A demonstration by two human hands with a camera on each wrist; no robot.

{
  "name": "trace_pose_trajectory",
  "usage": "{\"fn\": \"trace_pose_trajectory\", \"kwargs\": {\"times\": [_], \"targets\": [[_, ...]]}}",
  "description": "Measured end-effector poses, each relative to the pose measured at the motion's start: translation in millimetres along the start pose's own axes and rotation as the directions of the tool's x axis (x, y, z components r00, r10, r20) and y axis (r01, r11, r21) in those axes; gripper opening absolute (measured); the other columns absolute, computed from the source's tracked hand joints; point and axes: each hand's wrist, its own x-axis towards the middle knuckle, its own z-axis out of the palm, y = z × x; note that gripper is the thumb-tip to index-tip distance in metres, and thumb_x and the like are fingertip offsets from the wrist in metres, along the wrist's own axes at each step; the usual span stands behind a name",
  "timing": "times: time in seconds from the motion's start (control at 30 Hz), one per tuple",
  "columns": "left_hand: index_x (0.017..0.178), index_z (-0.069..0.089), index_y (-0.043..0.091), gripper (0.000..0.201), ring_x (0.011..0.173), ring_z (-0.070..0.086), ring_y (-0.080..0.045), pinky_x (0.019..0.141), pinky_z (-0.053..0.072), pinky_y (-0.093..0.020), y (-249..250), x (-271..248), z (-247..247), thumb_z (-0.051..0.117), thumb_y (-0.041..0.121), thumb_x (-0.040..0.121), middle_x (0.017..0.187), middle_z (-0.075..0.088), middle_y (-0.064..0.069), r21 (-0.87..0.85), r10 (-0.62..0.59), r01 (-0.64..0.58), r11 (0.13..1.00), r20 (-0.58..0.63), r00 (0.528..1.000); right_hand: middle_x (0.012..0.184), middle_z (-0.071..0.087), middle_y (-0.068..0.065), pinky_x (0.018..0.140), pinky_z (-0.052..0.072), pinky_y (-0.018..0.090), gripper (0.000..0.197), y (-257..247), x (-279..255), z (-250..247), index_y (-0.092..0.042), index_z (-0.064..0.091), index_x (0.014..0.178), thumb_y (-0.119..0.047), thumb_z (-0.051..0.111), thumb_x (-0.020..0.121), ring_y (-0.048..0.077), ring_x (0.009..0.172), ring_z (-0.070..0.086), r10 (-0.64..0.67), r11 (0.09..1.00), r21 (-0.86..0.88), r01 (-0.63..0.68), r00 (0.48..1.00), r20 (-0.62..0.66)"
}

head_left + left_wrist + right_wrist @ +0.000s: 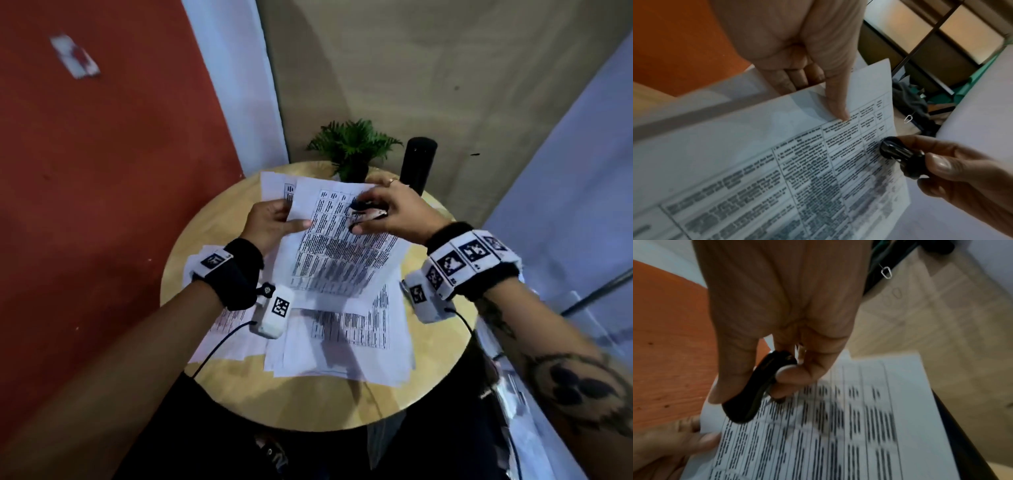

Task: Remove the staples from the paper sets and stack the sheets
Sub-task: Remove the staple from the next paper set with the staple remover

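From the head camera, a round wooden counter carries loose printed sheets: one pile near the front edge, another partly under the left forearm, and more at the far side. Above them the left hand holds a printed paper set lifted off the counter, its grip closed on the set's left edge with the thumb lying on top. The right hand is over the set's upper part, its grip curled round a black staple remover. A small green plant in a dark pot and a black cylinder stand at the counter's far edge; only this view shows them, along with the red wall on the left. The left wrist camera shows what the head view hides: the left thumb presses down on the printed face of the set while the other fingers curl behind the sheet's edge. It also shows the staple remover touching the set's right edge, pinched by the right hand, and a small metal clip lying beyond the paper. The right wrist camera looks down the right hand: index finger along the top of the remover, thumb underneath, the tool's tip at the paper. Whether a staple is caught there is too blurred to tell. The left hand's fingertips grip the sheet's edge at lower left.
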Motion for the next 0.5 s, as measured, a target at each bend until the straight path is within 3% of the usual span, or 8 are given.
{"fn": "trace_pose_trajectory", "kwargs": {"times": [0.1,0.17,0.23,0.27,0.3,0.33,0.4,0.5], "targets": [[0.081,0.065,0.007,0.019,0.069,0.066,-0.001,0.070,0.053,-0.021,22,-9,-12,0.073,-0.007,0.072,0.070,0.072,0.012,0.004,0.079,-0.079,0.997,-0.031,0.996,0.107,0.052,0.012,0.079,0.038,0.008,0.045,-30,-2,-22,-0.009,0.067,0.108,-0.023,0.081,0.068,0.018,0.098,0.053,-0.040,0.998,-0.039,0.043,0.996,0.074],[0.083,0.064,0.014,0.027,0.078,0.062,-0.009,0.076,0.049,-0.027,36,-13,-20,0.083,0.019,0.065,0.081,0.070,0.005,0.112,0.216,-0.202,0.973,-0.131,0.968,0.103,0.049,0.006,0.077,0.036,0.004,0.044,-48,-5,-35,-0.012,0.068,0.109,-0.022,0.081,0.068,0.014,0.095,0.051,-0.087,0.994,-0.055,0.091,0.994,0.065],[0.108,0.059,0.018,0.065,0.099,0.053,-0.013,0.088,0.044,-0.027,57,-17,-32,0.086,0.042,0.055,0.106,0.058,0.002,0.361,0.466,-0.364,0.859,-0.255,0.847,0.102,0.048,0.003,0.076,0.034,-0.001,0.043,-67,-9,-45,-0.013,0.068,0.109,-0.021,0.081,0.068,0.013,0.094,0.050,-0.133,0.988,-0.072,0.137,0.989,0.060],[0.123,0.051,0.017,0.085,0.109,0.046,-0.014,0.095,0.039,-0.026,72,-20,-38,0.088,0.043,0.052,0.116,0.049,0.002,0.460,0.571,-0.415,0.785,-0.276,0.773,0.103,0.049,0.004,0.077,0.035,0.000,0.043,-77,-11,-49,-0.014,0.068,0.108,-0.021,0.081,0.068,0.013,0.095,0.051,-0.162,0.982,-0.091,0.168,0.985,0.063],[0.133,0.042,0.017,0.098,0.116,0.040,-0.013,0.100,0.035,-0.025,86,-22,-43,0.089,0.042,0.051,0.122,0.041,0.004,0.524,0.629,-0.440,0.729,-0.262,0.732,0.104,0.051,0.005,0.080,0.036,0.004,0.043,-84,-12,-52,-0.014,0.068,0.108,-0.021,0.081,0.068,0.015,0.096,0.052,-0.190,0.975,-0.108,0.196,0.980,0.066],[0.137,0.038,0.018,0.104,0.120,0.037,-0.013,0.102,0.032,-0.027,99,-22,-48,0.090,0.042,0.050,0.124,0.038,0.008,0.556,0.644,-0.450,0.699,-0.214,0.735,0.104,0.052,0.006,0.084,0.038,0.010,0.044,-91,-12,-56,-0.014,0.068,0.108,-0.021,0.081,0.067,0.016,0.098,0.052,-0.210,0.968,-0.122,0.218,0.975,0.075],[0.132,0.048,0.022,0.099,0.120,0.042,-0.017,0.106,0.035,-0.039,118,-24,-55,0.087,0.052,0.046,0.120,0.044,0.016,0.563,0.599,-0.459,0.687,-0.083,0.796,0.103,0.052,0.005,0.090,0.040,0.025,0.045,-105,-14,-61,-0.013,0.068,0.108,-0.021,0.082,0.065,0.018,0.101,0.052,-0.244,0.959,-0.127,0.254,0.966,0.092],[0.103,0.065,0.032,0.075,0.122,0.043,-0.020,0.101,0.032,-0.047,136,-26,-61,0.071,0.072,0.040,0.112,0.059,0.013,0.719,0.520,-0.407,0.563,0.074,0.851,0.100,0.052,0.003,0.091,0.041,0.030,0.046,-118,-20,-69,-0.015,0.069,0.107,-0.022,0.083,0.064,0.018,0.101,0.051,-0.263,0.954,-0.122,0.275,0.959,0.102]]}}
